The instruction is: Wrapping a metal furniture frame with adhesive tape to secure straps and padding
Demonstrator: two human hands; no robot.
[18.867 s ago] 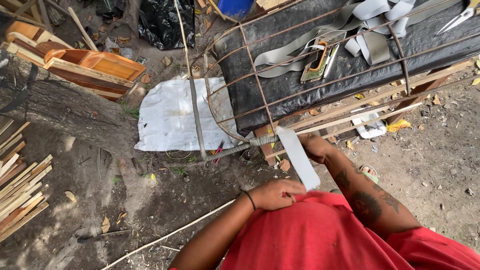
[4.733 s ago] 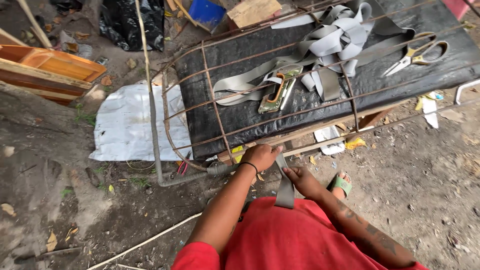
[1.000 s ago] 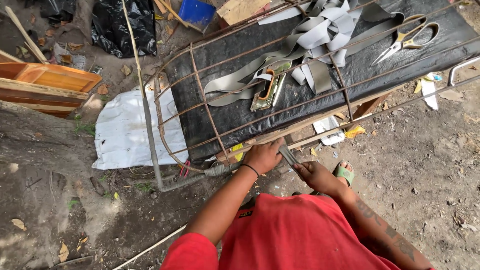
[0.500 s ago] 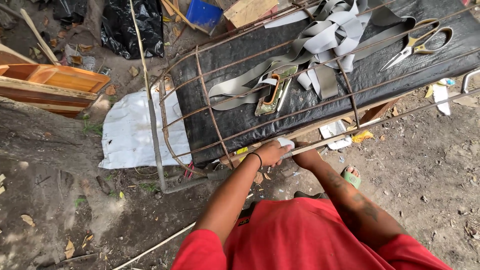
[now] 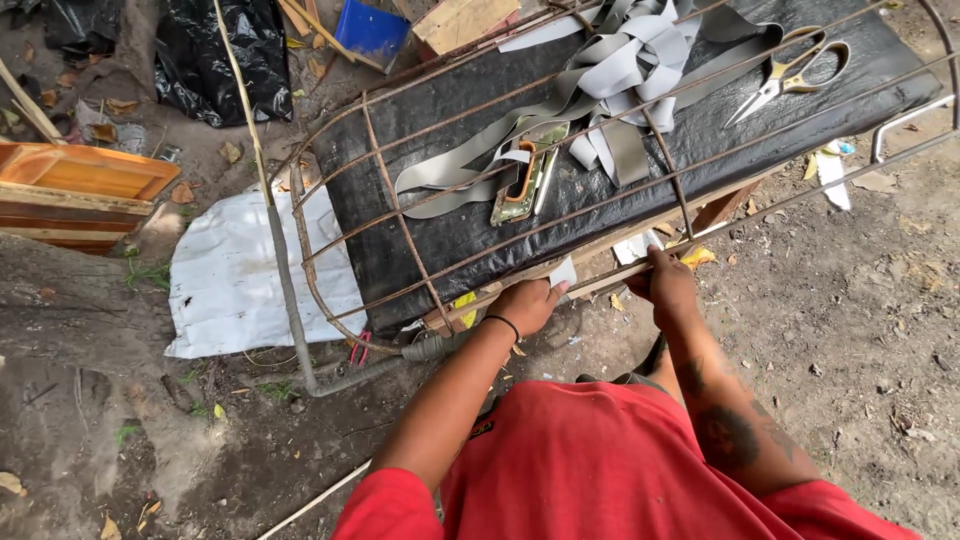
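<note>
A rusty metal rod frame lies over a black padded board on the ground. My left hand pinches the end of a grey strap against the frame's near edge. My right hand grips the near rod of the frame a little to the right. A heap of grey webbing strap lies on the black board, with a staple gun beside it and a pair of scissors at the far right.
A white sack lies on the dirt left of the frame. Orange wooden boards sit at the far left, black plastic bags and a blue container at the top. Bare dirt lies to the right.
My hands rose from my lap to the frame's near edge. My left hand now presses the strap end there, and my right hand moved right onto the rod.
</note>
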